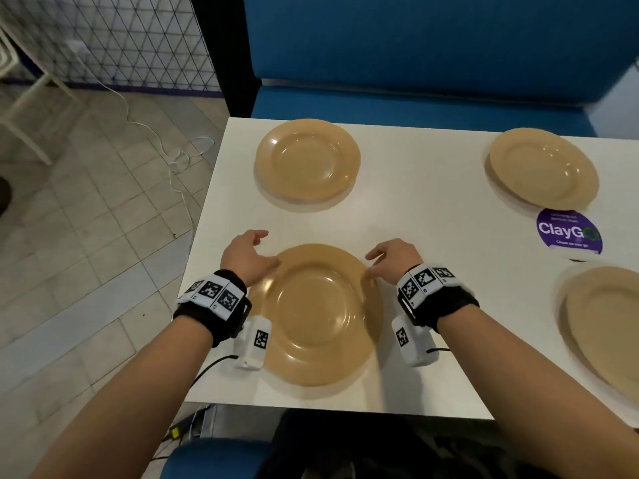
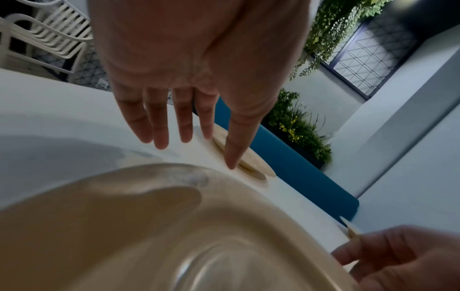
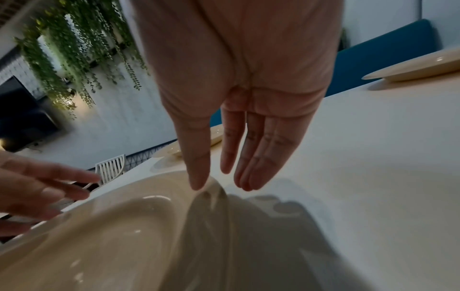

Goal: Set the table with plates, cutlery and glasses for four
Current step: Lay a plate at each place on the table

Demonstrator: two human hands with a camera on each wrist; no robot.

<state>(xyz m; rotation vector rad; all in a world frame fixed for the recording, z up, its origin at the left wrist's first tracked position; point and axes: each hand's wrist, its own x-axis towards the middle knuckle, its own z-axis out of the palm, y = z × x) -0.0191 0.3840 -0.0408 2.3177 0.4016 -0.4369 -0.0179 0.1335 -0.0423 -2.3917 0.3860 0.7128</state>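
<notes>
With both hands hovering at the near plate (image 1: pixel 320 314), nothing is being gripped: the left hand (image 1: pixel 246 259) sits over the plate's left rim with its fingers straight and spread, and the left wrist view shows them (image 2: pixel 159 126) extended above the white table (image 1: pixel 432 219), the thumb (image 2: pixel 236 141) pointing down, clear of the rim below it. Over on the other side, the right hand (image 1: pixel 394 259) is just as loose, fingers straight and close together, and the right wrist view puts the thumb (image 3: pixel 196 157) right at the plate's right rim (image 3: pixel 211 183); whether it touches cannot be told, while the other fingers (image 3: pixel 254 157) hang over bare tabletop just beside it. That near plate, tan and glossy, lies flat at the table's front edge, directly before the person, between the two wrists with their black bands and white marker blocks. Straight across from it sits a second tan plate (image 1: pixel 307 160) near the table's far edge, well apart from the first. Off to the right there are two more: a far right plate (image 1: pixel 543 167) by the back edge, and a near right plate (image 1: pixel 608 326) cut off by the frame. Between those two lies a round purple sticker (image 1: pixel 568 231) reading ClayGo, touching or just under the far right plate's rim. Behind the table runs a blue bench seat (image 1: pixel 432 57), and to the left a white cable (image 1: pixel 166 146) trails over the tiled floor (image 1: pixel 86 236).
</notes>
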